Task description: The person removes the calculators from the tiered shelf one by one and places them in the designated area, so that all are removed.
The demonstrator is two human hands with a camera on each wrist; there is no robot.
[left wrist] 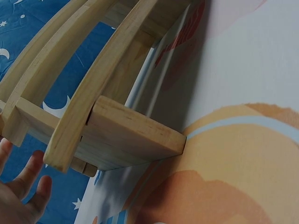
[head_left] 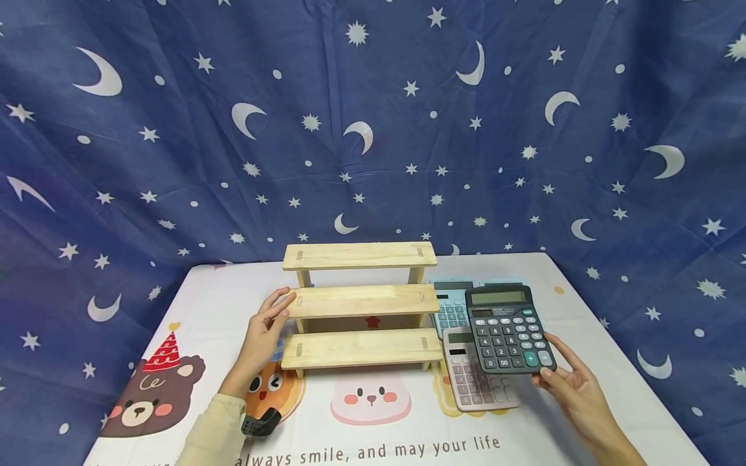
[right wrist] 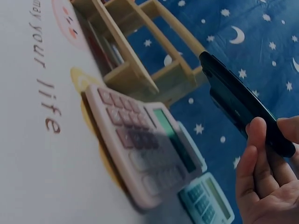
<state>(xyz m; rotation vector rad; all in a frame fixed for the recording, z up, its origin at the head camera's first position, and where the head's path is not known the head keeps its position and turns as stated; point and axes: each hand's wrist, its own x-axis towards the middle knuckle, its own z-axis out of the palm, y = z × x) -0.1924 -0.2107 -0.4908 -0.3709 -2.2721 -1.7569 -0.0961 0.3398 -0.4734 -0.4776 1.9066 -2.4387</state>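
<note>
My right hand pinches a black calculator at its lower right corner, thumb on the front and fingers behind. In the right wrist view the black calculator appears edge-on, raised above a pink calculator. That pink calculator lies flat on the table, its right part overlapped by the black one in the head view. Behind it lies a blue calculator, with a second blue one mostly hidden. At the left end of a three-tier wooden shelf, my left hand has its fingertips by the middle board.
A white printed tablecloth covers the table. Behind it hangs a blue curtain with moons and stars. A black band is around the left wrist. The wooden shelf stands between the left hand and the calculators.
</note>
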